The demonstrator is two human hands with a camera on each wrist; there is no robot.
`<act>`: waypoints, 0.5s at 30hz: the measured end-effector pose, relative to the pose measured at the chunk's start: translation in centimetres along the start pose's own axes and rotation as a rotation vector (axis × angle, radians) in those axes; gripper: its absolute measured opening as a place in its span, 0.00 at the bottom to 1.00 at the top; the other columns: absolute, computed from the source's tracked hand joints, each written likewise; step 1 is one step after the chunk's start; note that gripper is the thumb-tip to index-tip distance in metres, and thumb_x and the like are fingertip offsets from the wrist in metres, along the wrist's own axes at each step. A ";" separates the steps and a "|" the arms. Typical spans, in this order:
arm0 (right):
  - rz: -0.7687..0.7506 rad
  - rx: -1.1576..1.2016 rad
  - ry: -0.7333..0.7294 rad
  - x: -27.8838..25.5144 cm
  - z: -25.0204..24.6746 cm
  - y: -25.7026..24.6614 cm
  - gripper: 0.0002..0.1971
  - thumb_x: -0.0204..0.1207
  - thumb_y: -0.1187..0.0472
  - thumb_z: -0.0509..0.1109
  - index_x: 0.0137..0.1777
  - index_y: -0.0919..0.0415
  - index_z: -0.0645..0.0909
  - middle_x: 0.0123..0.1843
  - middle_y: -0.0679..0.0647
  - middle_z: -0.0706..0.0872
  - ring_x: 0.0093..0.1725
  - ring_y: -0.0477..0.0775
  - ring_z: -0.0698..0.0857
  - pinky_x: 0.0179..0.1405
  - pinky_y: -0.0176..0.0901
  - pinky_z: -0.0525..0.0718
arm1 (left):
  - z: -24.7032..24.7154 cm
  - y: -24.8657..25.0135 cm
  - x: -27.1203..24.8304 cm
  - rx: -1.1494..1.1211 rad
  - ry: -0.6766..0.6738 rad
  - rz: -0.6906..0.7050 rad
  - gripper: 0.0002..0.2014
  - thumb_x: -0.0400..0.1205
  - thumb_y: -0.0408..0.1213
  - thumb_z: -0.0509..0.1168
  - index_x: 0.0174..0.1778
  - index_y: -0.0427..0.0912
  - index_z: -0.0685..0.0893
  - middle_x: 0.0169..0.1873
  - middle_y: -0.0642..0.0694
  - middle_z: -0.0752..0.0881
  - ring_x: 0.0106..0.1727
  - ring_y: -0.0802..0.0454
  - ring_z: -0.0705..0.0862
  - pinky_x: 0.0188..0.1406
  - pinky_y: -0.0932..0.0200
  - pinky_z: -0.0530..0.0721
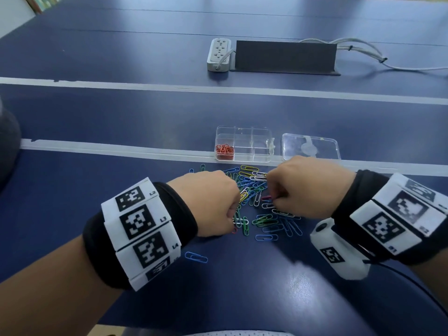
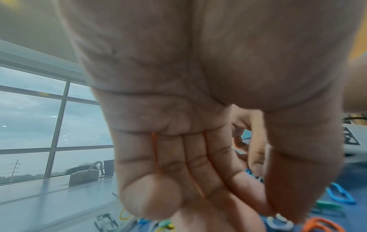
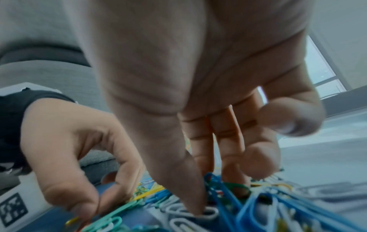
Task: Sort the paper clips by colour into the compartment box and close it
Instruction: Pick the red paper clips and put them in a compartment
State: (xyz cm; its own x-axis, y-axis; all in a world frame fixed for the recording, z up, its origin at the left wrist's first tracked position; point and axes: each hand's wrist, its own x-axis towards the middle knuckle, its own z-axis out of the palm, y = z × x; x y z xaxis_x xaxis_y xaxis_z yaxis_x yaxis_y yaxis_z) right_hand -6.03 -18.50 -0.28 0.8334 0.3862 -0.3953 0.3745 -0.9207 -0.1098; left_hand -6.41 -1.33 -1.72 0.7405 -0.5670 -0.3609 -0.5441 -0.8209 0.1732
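A heap of mixed-colour paper clips (image 1: pixel 254 197) lies on the blue table. Behind it stands the clear compartment box (image 1: pixel 260 151), with red clips (image 1: pixel 224 150) in its front left cell. Its lid (image 1: pixel 311 147) lies open flat on the right. My left hand (image 1: pixel 236 209) reaches down into the left of the heap. Its fingers are curled, and a thin red clip (image 2: pixel 157 157) is tucked under them. My right hand (image 1: pixel 270 192) digs into the right side, thumb tip on a white clip (image 3: pixel 208 214), fingers pinching among blue clips (image 3: pixel 224 193). Which clip they hold is hidden.
A lone blue clip (image 1: pixel 196 257) lies near my left wrist. White tape lines (image 1: pixel 121 149) cross the table. Far back sit a power strip (image 1: pixel 219 54), a dark grey stand (image 1: pixel 284 55) and cables (image 1: pixel 363 52). A dark object (image 1: pixel 7 141) sits at the left edge.
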 end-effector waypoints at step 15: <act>0.037 -0.092 0.030 0.3 0.0 -0.6 0.09 0.73 0.51 0.64 0.44 0.52 0.83 0.47 0.53 0.87 0.50 0.61 0.86 0.47 0.51 0.85 | -0.1 -0.1 -0.6 0.022 -0.056 -0.017 0.09 0.72 0.47 0.71 0.31 0.52 0.79 0.28 0.55 0.76 0.44 0.50 0.83 0.38 0.61 0.78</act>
State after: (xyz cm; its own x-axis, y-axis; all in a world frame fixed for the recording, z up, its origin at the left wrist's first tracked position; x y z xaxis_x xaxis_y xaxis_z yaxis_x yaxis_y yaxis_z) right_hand -5.96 -17.84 -0.31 0.8587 0.3543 -0.3704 0.3773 -0.9260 -0.0110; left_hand -6.71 -0.90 -1.43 0.7266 -0.5480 -0.4145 -0.5409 -0.8282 0.1468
